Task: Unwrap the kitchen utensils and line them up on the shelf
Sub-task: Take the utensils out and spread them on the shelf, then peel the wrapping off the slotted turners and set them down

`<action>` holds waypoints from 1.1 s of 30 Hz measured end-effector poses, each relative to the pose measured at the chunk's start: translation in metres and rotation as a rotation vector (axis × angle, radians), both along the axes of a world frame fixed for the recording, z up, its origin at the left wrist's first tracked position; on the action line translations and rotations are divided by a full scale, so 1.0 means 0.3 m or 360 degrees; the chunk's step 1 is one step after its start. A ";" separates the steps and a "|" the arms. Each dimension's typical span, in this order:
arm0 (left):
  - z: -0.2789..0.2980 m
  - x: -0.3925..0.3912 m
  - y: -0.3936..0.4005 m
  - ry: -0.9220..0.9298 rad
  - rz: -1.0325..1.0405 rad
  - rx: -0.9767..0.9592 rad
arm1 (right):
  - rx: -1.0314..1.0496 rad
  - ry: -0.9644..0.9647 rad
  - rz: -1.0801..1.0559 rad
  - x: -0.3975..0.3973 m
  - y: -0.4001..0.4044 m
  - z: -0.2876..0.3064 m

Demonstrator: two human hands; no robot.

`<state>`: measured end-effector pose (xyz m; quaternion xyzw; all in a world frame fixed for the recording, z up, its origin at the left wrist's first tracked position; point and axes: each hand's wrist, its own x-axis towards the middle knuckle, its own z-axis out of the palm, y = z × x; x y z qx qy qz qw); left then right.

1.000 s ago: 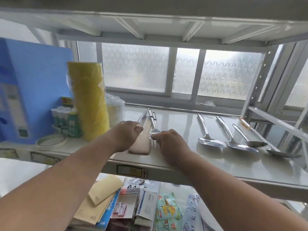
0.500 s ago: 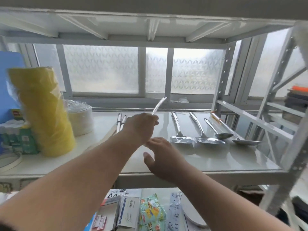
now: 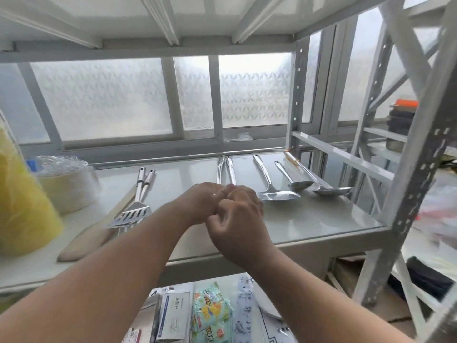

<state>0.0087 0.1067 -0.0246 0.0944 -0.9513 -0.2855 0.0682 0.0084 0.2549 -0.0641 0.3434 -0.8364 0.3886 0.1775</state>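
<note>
My left hand [image 3: 199, 201] and my right hand [image 3: 237, 215] meet over the middle of the white shelf [image 3: 321, 221]. Two steel handles [image 3: 225, 169] stick out side by side beyond the knuckles, and both heads are hidden under my hands. The left fist is closed around one of these utensils. The right hand's fingers curl against the left hand, and what they touch is hidden. To the right lie a steel spatula [image 3: 277, 194], a small spoon [image 3: 300, 185] and a long ladle [image 3: 332, 191]. On the left lie a slotted turner [image 3: 131, 214] and a wooden spatula [image 3: 84, 241].
A yellow wrapped roll [image 3: 22, 206] and a wrapped stack of cups [image 3: 66, 186] stand at the shelf's left end. Perforated metal uprights [image 3: 415, 174] frame the right side. Packets and papers [image 3: 212, 310] fill the lower shelf. A frosted window sits behind.
My left hand has carried a steel utensil from the left pile to the right and lowered it beside the row. My right hand has moved up against it. The view has swung right.
</note>
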 end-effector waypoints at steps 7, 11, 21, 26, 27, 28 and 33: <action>0.052 0.115 -0.082 0.0030 0.0046 -0.0301 | 0.0024 -0.0129 -0.0037 -0.021 0.010 0.013; 0.074 0.234 -0.229 -0.0082 0.0296 -0.0493 | 0.0183 0.0089 -0.0002 0.012 -0.002 0.002; 0.038 0.518 -0.425 -0.0243 0.0388 -0.0512 | 0.0389 0.0297 0.0246 0.070 -0.097 0.032; 0.003 0.582 -0.439 -0.0228 0.0366 -0.0454 | 0.0381 0.0224 0.0644 0.171 -0.279 0.051; -0.013 0.590 -0.443 -0.0178 0.0369 -0.0417 | 0.0392 0.0171 0.0695 0.188 -0.322 0.056; -0.032 0.599 -0.450 -0.0118 0.0396 -0.0378 | 0.0412 0.0118 0.0725 0.203 -0.362 0.063; -0.083 0.607 -0.485 0.0069 0.0514 -0.0233 | 0.0545 0.0058 0.0756 0.207 -0.516 0.073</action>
